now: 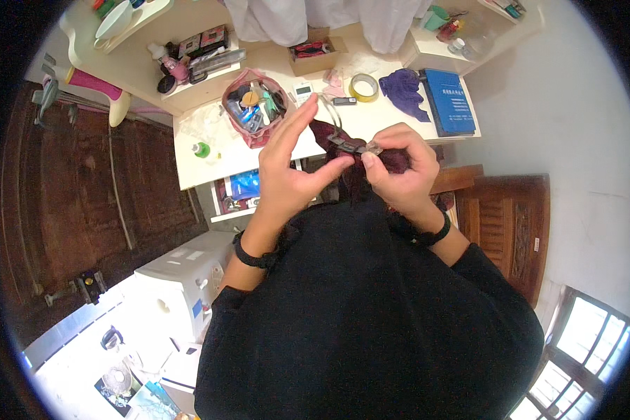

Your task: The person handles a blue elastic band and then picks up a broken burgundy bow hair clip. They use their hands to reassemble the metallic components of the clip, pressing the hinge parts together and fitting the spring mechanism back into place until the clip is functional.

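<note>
Above the desk, between my hands, is a dark maroon piece (320,133) that looks like cloth or hair. A dark narrow strip (346,145) lies across it, and a thin pale curved band (331,114) rises from its upper left. My right hand (407,168) is closed, its thumb and forefinger pinching the strip's right end, where a small clear piece (374,148) shows. More maroon material lies under those fingers. My left hand (287,168) is open, fingers stretched upward, with the thumb reaching toward the strip; whether it touches is unclear.
On the white desk (196,171) stands a pink basket (232,126) of small items. Behind are a tape roll (364,87), purple cloth (404,91), a blue book (446,101) and an open cardboard box (315,63). A drawer (231,215) stands open below; a wooden chair (507,224) is right.
</note>
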A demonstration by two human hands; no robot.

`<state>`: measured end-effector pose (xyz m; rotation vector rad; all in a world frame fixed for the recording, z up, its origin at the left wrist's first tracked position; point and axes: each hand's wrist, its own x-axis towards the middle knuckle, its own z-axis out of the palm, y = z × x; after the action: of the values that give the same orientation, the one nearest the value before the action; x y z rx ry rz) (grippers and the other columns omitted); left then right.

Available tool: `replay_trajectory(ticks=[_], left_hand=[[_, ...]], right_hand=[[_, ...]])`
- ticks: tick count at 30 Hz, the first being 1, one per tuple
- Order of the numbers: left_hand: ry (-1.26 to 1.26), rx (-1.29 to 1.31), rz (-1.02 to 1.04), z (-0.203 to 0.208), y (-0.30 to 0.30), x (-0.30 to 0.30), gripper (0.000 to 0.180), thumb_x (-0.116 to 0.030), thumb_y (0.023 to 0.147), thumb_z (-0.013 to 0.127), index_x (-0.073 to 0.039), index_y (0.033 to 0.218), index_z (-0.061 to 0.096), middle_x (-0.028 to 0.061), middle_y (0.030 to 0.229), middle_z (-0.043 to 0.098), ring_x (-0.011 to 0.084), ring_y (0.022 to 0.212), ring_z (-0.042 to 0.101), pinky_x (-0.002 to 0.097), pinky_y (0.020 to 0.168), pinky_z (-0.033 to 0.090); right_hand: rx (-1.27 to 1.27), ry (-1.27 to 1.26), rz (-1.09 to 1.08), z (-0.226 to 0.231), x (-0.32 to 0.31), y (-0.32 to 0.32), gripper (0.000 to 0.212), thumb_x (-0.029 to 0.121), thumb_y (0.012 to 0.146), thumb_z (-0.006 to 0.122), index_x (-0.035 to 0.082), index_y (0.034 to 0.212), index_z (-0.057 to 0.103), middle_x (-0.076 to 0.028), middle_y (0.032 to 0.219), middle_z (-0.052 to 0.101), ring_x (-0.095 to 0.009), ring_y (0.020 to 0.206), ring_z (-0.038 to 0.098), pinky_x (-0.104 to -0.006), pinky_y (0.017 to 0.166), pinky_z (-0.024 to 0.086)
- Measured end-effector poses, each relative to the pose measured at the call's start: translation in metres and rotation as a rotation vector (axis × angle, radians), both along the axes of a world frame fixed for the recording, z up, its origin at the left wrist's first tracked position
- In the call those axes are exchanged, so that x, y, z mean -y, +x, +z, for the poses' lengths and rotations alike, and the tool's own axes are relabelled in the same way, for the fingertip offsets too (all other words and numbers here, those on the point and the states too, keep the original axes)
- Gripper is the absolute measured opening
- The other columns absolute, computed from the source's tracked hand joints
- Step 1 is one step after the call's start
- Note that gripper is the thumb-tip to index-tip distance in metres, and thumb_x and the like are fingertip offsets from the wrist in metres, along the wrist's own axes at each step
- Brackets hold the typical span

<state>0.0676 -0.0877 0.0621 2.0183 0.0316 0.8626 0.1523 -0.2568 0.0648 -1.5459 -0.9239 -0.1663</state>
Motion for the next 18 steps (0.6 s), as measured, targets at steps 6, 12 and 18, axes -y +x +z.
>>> replay_trajectory(ticks=[6,12,18], left_hand=[[-0.231,0.077,-0.130,-0.010,-0.004,0.026,0.058,-0.003,0.074,0.079,0.002,0.126,0.054,0.0141,0.109,0.071,0.0242,0.099,0.069,0.0322,0.086,0.054],[-0.179,-0.022,-0.098,-0.007,-0.002,0.029,0.041,0.005,0.075,0.072,0.001,0.115,0.065,0.0130,0.106,0.072,0.0235,0.094,0.071,0.0299,0.082,0.054],[-0.122,0.076,-0.100,-0.010,0.007,0.028,0.030,0.007,0.076,0.069,0.000,0.105,0.070,0.0145,0.112,0.070,0.0253,0.092,0.071,0.0301,0.080,0.055]], right_hand=[[-0.014,-0.046,0.001,0.005,-0.003,-0.008,0.023,0.001,0.071,0.078,-0.002,0.087,0.062,-0.013,0.086,0.066,-0.016,0.075,0.064,-0.0263,0.065,0.051],[0.072,-0.058,-0.037,0.007,-0.006,-0.006,0.022,0.002,0.072,0.079,-0.002,0.087,0.064,-0.012,0.086,0.066,-0.017,0.075,0.065,-0.0258,0.066,0.051],[0.076,-0.068,-0.058,0.003,-0.008,-0.002,0.022,0.003,0.073,0.079,-0.002,0.088,0.065,-0.012,0.086,0.066,-0.017,0.074,0.065,-0.0253,0.065,0.051]])
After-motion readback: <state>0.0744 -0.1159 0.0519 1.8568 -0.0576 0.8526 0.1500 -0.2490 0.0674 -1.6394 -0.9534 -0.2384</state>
